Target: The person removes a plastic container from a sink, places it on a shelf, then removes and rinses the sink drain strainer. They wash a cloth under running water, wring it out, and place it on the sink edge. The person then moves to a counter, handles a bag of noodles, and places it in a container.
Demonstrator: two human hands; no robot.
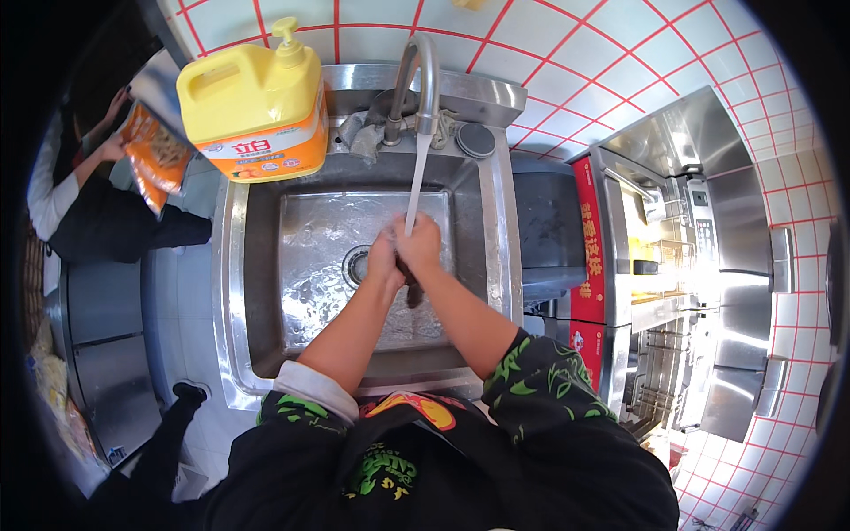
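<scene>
Over the stainless steel sink (501, 265), my left hand (384, 255) and my right hand (420, 244) are pressed together. A stream of water (416, 179) from the curved metal faucet (430, 79) falls onto them. The end of a dark brown, handle-like thing (413, 292) sticks out towards me between my wrists. My right hand appears curled around it; its other end is hidden by my hands. My left fingers are blurred by water and overlap the right hand. Below and left of them is the round drain (358, 265), and shallow water covers the sink floor.
A yellow pump jug of detergent (249, 113) stands at the sink's back left corner. Wet cloths (364, 138) and a round grey lid (475, 140) lie behind the basin. At left, another person's hand (114, 147) holds an orange bag (156, 156). Steel kitchen equipment (654, 265) stands right.
</scene>
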